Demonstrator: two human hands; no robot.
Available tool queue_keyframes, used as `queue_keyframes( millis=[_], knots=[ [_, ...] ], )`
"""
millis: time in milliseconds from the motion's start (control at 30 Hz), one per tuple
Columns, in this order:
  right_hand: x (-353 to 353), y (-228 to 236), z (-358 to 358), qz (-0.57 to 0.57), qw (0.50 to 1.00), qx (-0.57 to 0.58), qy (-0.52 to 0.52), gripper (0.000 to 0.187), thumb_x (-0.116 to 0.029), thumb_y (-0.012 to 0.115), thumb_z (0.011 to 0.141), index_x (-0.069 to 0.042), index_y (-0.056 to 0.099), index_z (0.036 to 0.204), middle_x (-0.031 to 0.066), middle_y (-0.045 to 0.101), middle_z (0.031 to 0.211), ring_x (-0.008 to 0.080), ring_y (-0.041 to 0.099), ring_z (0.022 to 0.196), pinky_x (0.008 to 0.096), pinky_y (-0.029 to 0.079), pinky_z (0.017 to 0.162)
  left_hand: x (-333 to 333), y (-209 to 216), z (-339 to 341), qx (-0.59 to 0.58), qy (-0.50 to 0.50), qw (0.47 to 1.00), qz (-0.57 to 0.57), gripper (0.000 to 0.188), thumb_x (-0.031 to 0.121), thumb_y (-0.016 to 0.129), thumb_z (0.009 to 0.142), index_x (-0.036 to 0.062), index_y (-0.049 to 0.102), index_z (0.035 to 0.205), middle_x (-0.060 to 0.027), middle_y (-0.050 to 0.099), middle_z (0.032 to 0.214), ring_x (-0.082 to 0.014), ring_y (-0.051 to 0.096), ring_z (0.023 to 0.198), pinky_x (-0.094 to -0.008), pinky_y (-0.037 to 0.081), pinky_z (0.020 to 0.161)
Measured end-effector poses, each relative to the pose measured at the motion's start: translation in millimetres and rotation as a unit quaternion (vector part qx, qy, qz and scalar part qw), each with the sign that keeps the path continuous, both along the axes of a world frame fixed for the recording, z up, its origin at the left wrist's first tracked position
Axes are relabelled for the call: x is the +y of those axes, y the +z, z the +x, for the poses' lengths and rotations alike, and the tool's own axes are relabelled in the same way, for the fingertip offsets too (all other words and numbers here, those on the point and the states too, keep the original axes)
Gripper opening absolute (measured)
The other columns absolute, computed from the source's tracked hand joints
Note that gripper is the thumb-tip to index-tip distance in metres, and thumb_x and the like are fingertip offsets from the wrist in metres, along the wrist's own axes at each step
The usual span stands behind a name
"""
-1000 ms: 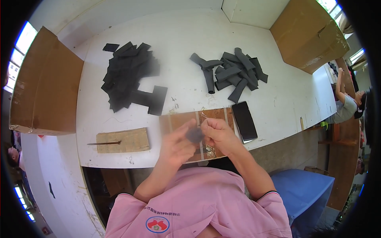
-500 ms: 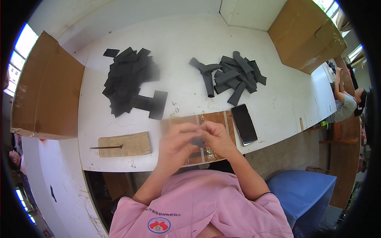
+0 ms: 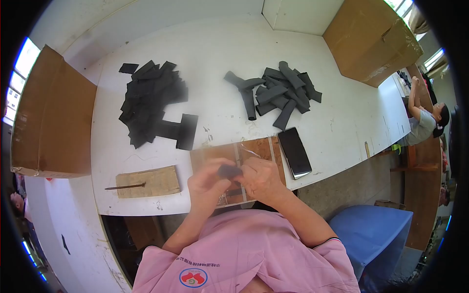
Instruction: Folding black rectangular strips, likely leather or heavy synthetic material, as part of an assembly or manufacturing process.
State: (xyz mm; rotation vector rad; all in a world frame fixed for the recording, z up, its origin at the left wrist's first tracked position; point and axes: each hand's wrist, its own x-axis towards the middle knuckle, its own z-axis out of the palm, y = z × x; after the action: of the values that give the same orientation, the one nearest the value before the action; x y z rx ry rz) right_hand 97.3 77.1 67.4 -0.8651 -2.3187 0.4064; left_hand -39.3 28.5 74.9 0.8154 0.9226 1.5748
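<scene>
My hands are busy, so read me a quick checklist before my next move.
1. Left hand gripping the black piece: ok.
2. Right hand gripping it too: cannot tell, fingertips hidden.
3. Pile of flat black pieces apart from pile of black tubes: ok.
4. Phone clear of both hands: ok.
5. Thin brown rod wholly on the cardboard strip: not ok, its left end juts past.

Held piece (image 3: pixel 227 171) dark grey; tabletop (image 3: pixel 215 53) white; shirt (image 3: pixel 244 237) pink.

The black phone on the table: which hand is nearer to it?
Right. The right hand is close to the phone, on its left; the left hand is farther left, beyond the right one.
</scene>
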Motion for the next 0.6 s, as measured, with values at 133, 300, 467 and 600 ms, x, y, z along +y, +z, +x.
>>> queue_keyframes(
  millis=[133,300,467,600],
  knots=[
    [-1.1,9.0,-3.1,-0.026,0.999,0.042,0.003,0.015,-0.019,0.06,0.069,-0.006,0.052,0.067,0.0045,0.049,0.061,0.021,0.052,0.055,0.0314,0.041,0.046,18.9,0.1,-7.4,0.091,-0.092,0.989,0.064,0.017,0.01,0.069,0.068,-0.0014,0.061,0.078,-0.0121,0.06,0.082,-0.0217,0.053,0.084,-0.0332,0.042,0.075],
    [-4.4,-22.4,4.5,-0.012,0.993,0.109,0.043,0.013,-0.018,0.058,0.071,-0.008,0.056,0.077,0.0054,0.051,0.064,0.0234,0.053,0.057,0.0333,0.043,0.048,31.4,11.8,1.1,0.415,-0.119,0.897,0.093,0.014,0.002,0.067,0.061,-0.0001,0.055,0.068,-0.0063,0.056,0.068,-0.0199,0.052,0.075,-0.0274,0.041,0.068],
    [-9.8,-36.0,-1.0,-0.104,0.989,0.102,-0.01,0.017,-0.016,0.055,0.072,-0.009,0.056,0.087,0.0056,0.052,0.067,0.0249,0.054,0.059,0.0342,0.044,0.049,17.8,7.8,5.0,0.296,-0.089,0.949,0.058,0.014,0.004,0.067,0.066,-0.0007,0.056,0.074,-0.0069,0.057,0.074,-0.0175,0.053,0.077,-0.0271,0.042,0.069],
    [-9.2,-20.7,2.9,-0.109,0.99,0.084,0.02,0.018,-0.015,0.056,0.071,-0.009,0.056,0.087,0.0059,0.052,0.068,0.0245,0.054,0.06,0.0344,0.044,0.051,8.2,17.6,9.1,0.129,-0.05,0.984,0.113,0.018,0.009,0.063,0.074,-0.0011,0.056,0.087,-0.0099,0.057,0.085,-0.018,0.053,0.082,-0.0283,0.043,0.073]
  ],
)
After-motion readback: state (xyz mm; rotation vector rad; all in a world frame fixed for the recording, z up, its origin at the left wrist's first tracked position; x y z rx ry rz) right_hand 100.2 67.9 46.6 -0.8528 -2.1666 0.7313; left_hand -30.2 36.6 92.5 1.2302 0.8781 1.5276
